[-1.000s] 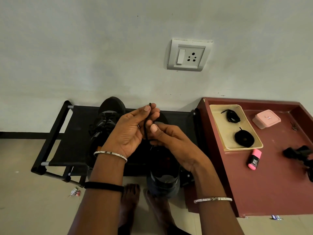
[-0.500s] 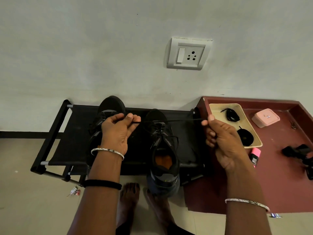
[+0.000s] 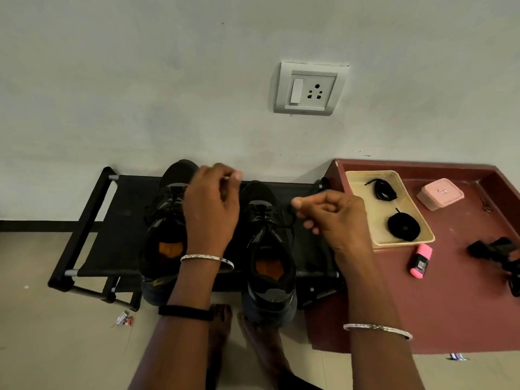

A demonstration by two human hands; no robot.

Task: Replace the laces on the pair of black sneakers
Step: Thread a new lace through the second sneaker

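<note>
Two black sneakers stand side by side on a low black rack [image 3: 95, 243], toes toward the wall. My left hand [image 3: 211, 212] hovers between them over the left sneaker [image 3: 164, 229], its blurred fingertips pinched together near the toe. My right hand [image 3: 334, 215] is just right of the right sneaker [image 3: 268, 249], fingers curled, thumb at a loop of black lace [image 3: 289, 218] coming off its eyelets. Whether a lace end sits in the left fingertips is hard to make out against the dark rack.
A maroon table [image 3: 436, 305] on the right carries a beige tray [image 3: 409, 198] with two coiled black laces [image 3: 403, 225], a pink box [image 3: 440, 192], a pink highlighter [image 3: 420, 260] and black objects [image 3: 495, 249]. My bare feet [image 3: 222, 327] stand before the rack. A wall socket [image 3: 309, 88] is above.
After pulling the lace ends wide apart, both hands have come back inward. The left has risen toward the toes; the right has moved left from the tray to the right sneaker.
</note>
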